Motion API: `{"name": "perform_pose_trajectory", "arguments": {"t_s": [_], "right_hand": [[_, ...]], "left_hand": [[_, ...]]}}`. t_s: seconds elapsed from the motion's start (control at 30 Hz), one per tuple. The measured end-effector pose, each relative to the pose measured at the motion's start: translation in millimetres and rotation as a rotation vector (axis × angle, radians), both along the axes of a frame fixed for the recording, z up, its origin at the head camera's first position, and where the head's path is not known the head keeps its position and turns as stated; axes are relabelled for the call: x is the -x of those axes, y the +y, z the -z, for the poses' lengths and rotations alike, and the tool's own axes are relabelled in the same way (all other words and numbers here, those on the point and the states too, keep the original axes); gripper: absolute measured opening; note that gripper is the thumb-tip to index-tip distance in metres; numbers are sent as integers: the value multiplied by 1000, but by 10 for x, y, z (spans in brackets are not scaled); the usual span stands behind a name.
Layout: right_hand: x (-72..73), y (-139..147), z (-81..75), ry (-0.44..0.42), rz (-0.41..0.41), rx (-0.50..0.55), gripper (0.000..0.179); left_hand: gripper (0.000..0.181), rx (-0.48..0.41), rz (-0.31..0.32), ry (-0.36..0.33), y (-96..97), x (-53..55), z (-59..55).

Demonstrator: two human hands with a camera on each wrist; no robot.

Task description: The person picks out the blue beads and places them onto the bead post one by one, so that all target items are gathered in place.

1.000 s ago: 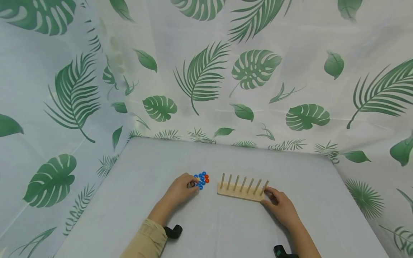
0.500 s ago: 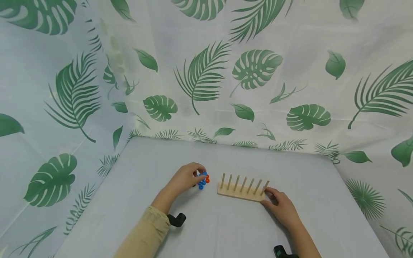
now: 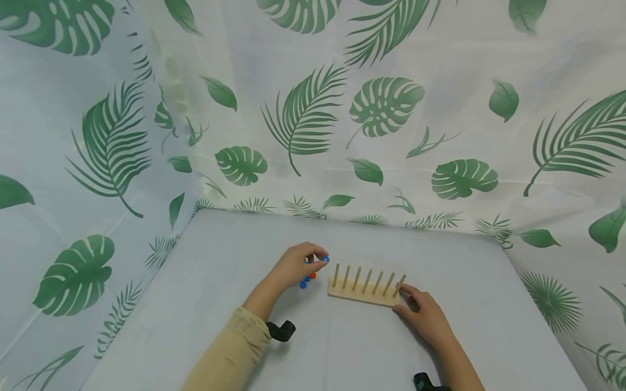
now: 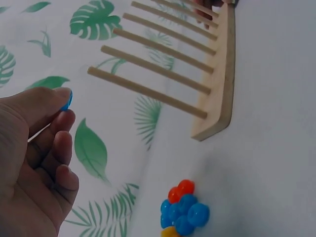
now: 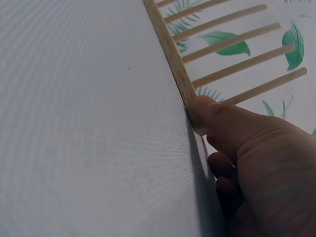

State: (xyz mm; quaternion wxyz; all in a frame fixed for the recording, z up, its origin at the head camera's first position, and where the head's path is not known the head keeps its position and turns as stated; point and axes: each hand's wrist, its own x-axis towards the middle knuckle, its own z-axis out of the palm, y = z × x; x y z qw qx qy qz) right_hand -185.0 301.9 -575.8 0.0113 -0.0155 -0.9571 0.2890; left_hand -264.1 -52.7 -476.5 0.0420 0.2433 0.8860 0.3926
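Between thumb and fingertips my left hand (image 3: 296,265) pinches a small blue bead (image 3: 325,259), held up just left of the pegged wooden board. In the left wrist view only the rim of this bead (image 4: 67,102) shows past the thumb. The wooden board (image 3: 359,296) carries a row of several upright pegs, all bare. At its right end my right hand (image 3: 426,317) grips the base, the thumb (image 5: 205,109) pressing its near edge. Below the left hand lies a cluster of loose beads (image 4: 185,215): blue, red and a yellow one, partly hidden in the head view.
A white cloth covers the table (image 3: 342,347). Behind and to the left hang white sheets (image 3: 313,190) printed with green leaves. Each wrist wears a black camera mount (image 3: 282,330).
My left hand has gone from the bead cluster up and to the right, picking out a blue bead and bringing it towards the board's left end. The right hand and board stay put.
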Motion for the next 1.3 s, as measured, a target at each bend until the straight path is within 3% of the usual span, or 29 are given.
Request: {"name": "perform_pose_trajectory", "arguments": {"t_s": [0.47,0.9,1.3], "right_hand": [[-7,-33,-24,-30,20,-22,67],[-5,-54,-40,-25,14,-26,64],[-4,-45,-18,-14,14,-24,63]], "left_hand": [[25,-46,13,-10,167,23,74],[24,-53,28,-24,221,-54,2],[23,-49,29,-35,236,-40,109]]}}
